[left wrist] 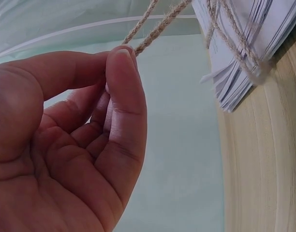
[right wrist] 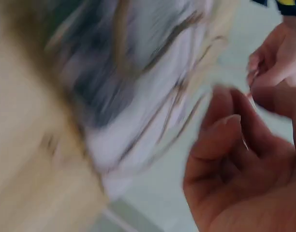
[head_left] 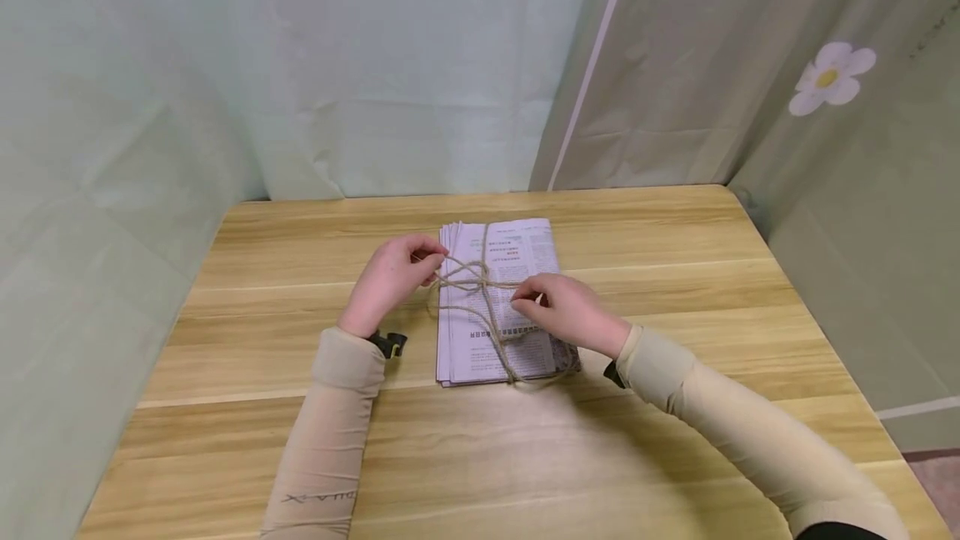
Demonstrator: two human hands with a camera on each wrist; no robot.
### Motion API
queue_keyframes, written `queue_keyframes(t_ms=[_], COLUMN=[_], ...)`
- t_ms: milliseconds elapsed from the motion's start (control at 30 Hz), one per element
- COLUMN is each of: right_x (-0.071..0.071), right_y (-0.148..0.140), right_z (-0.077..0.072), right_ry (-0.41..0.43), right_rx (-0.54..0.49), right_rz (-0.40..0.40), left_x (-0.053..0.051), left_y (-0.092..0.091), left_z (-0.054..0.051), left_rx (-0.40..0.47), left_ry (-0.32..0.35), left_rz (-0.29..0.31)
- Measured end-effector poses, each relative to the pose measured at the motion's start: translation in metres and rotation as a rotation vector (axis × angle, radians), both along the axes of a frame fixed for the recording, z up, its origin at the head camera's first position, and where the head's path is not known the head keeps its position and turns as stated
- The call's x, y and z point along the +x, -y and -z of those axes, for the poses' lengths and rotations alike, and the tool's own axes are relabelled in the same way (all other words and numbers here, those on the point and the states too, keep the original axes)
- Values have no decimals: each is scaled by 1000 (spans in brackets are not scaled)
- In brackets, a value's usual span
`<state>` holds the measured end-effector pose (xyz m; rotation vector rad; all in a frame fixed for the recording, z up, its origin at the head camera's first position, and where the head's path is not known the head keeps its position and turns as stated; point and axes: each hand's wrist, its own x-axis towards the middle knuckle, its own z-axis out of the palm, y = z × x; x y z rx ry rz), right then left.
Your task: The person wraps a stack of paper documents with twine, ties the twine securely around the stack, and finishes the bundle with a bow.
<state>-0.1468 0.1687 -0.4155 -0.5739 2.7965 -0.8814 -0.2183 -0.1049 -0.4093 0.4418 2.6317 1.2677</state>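
A stack of folded newspapers (head_left: 461, 361) lies on the wooden table, bound lengthwise and crosswise with brown twine (head_left: 497, 342). Loops of the twine cross near the middle of the top sheet, and a slack length curves past the near right corner. My left hand (head_left: 393, 277), left of the stack, pinches a doubled strand of twine (left wrist: 162, 25) between thumb and fingertips. On the other side my right hand (head_left: 573, 308) pinches twine running from the crossing. The right wrist view is blurred, but strands reach the right hand's (right wrist: 240, 164) fingertips.
The wooden table (head_left: 247, 357) extends around the stack on all sides. Pale curtains (head_left: 420, 90) hang behind and beside it, with flower prints (head_left: 828, 77) at the right. Dark bands (head_left: 390, 346) sit at both wrists.
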Motion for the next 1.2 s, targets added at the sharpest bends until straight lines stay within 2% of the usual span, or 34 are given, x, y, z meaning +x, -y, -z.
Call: queue_keyframes(t_ms=[133, 233, 367, 433, 500, 600, 700, 900, 1000, 1100, 1200], right_x=[8, 16, 25, 27, 29, 30, 29, 14, 0, -20, -43], right_y=[-16, -20, -19, -19, -19, -21, -25, -38, -44, -49, -57], right_z=[6, 18, 32, 34, 30, 12, -19, -84, -108, -120, -117], right_ry=[-34, -69, -127, -140, -118, -75, -70, -139, -177, -205, -192], right_rx=[189, 256, 233, 211, 176, 103, 5, -127, -167, -179, -155], right_rz=[-58, -92, -98, -89, -77, -51, -28, 36, 98, 166, 233], left_x=[1, 1, 1, 1, 1, 1, 1, 0, -1, -1, 0], left_y=[0, 1, 1, 1, 2, 1, 2, 3, 4, 4, 4], left_z=[0, -1, -1, -1, 0, 0, 0, 0, 1, 2, 2], left_rx=[-2, -5, -7, -5, -9, -11, -18, -64, -86, -98, -108], left_ry=[0, -1, -5, -8, -8, 1, 17, 9, 7, 19, 34], left_rz=[8, 7, 11, 13, 19, 23, 31, 42, 50, 59, 67])
